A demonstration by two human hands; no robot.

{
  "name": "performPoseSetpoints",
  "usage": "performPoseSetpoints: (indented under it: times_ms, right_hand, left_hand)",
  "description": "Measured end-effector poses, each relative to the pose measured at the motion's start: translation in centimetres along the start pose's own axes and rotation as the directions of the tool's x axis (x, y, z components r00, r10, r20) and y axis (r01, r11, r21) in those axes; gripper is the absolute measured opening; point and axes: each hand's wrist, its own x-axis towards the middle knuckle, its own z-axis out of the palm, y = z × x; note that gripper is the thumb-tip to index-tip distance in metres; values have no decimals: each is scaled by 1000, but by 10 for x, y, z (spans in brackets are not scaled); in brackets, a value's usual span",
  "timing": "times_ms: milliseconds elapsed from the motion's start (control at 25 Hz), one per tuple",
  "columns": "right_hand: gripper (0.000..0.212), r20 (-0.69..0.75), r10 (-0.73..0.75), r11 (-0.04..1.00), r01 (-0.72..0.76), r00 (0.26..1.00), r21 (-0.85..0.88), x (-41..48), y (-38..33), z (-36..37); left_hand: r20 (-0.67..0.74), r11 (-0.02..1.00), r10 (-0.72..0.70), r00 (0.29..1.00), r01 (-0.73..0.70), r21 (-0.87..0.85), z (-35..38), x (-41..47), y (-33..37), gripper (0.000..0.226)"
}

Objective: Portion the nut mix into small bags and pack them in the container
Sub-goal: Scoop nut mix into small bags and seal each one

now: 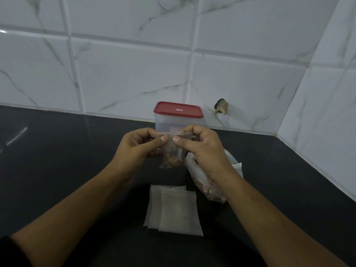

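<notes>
A small clear bag (172,158) with nut mix in its bottom hangs in the air above the black counter. My left hand (138,149) pinches its top edge at the left and my right hand (204,149) pinches the same edge at the right. Behind them stands a clear container (178,122) with a red lid (178,109) closed on it. A larger plastic bag of nut mix (212,189) lies on the counter under my right wrist, partly hidden. A few flat empty small bags (173,209) lie overlapped near me.
The black counter (57,160) runs to a white marble-tiled wall behind and at the right, forming a corner. A chipped hole in the wall tile (221,106) sits just right of the container.
</notes>
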Motion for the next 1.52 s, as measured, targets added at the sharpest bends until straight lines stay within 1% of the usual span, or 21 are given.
performPoseSetpoints:
  times_ms: [80, 160, 240, 360, 480, 600, 680, 760, 840, 920, 1040, 1120, 1200, 1240, 1320, 1440, 1520]
  right_hand:
    - [8, -57, 23, 999, -20, 998, 43, 2, 1, -2]
    - [7, -88, 33, 999, -29, 996, 45, 4, 1, -5]
    - [2, -75, 43, 997, -37, 996, 69, 4, 1, -6]
    - [4, -19, 42, 994, -40, 999, 101, 3, 2, -3]
    - [4, 17, 17, 999, -18, 1000, 36, 1, 2, -2]
    - [3, 13, 12, 999, -13, 1000, 32, 1, 1, -1]
    - [3, 21, 21, 999, -22, 1000, 29, 1, 3, 0]
    - [4, 46, 14, 1000, -13, 999, -18, 2, 5, 1]
    - [5, 76, -3, 997, 9, 997, -78, 2, 5, 1]
    - [5, 73, -9, 994, 17, 997, -108, 2, 4, 1]
    - [6, 25, 3, 997, -1, 1000, -81, 2, 2, -1]
    - [4, -5, 18, 998, -19, 1000, -59, 2, 2, -3]
    - [3, -27, 10, 994, -13, 1000, -108, 3, 1, -5]
    - [4, -35, 4, 990, -9, 999, -140, 3, 1, -6]
    - [5, -41, 9, 989, -15, 999, -150, 4, -1, -8]
    - [5, -44, 39, 995, -42, 998, -85, 3, -2, -11]
    - [5, -61, 46, 997, -49, 997, -53, 4, -3, -12]
  left_hand:
    - [1, 1000, 1, 1000, -1, 14, -2, 1, 0, 14]
    - [1, 1000, 3, 1000, -3, 12, -4, 0, 0, 12]
    - [4, 1000, 22, 1000, -22, 17, -3, -1, -1, 13]
    - [15, 998, 29, 999, -29, 57, -1, -2, -2, 24]
    - [26, 997, 16, 1000, -18, 73, -2, -2, -1, 24]
    - [38, 998, 12, 999, -15, 62, -2, -3, -2, 22]
    - [40, 997, 5, 999, -9, 81, -1, -2, -5, 28]
    - [46, 994, -8, 999, 3, 110, -2, -1, -8, 31]
    - [43, 994, -8, 999, 4, 106, -3, -1, -8, 27]
    - [28, 995, -1, 1000, -2, 99, -3, -1, -7, 24]
    - [-42, 998, -22, 999, 25, 65, -3, 1, -7, 29]
    - [-89, 999, -46, 995, 48, 15, -6, 3, -8, 21]
    - [-77, 999, -51, 996, 51, -6, -9, 4, -8, 10]
    - [-61, 999, -46, 997, 46, -2, -10, 3, -8, 9]
    - [-45, 999, -39, 998, 39, 2, -10, 3, -8, 15]
    - [-49, 999, -24, 999, 26, 32, -10, 4, -9, 29]
    - [4, 997, -8, 1000, 8, 83, -11, 3, -11, 36]
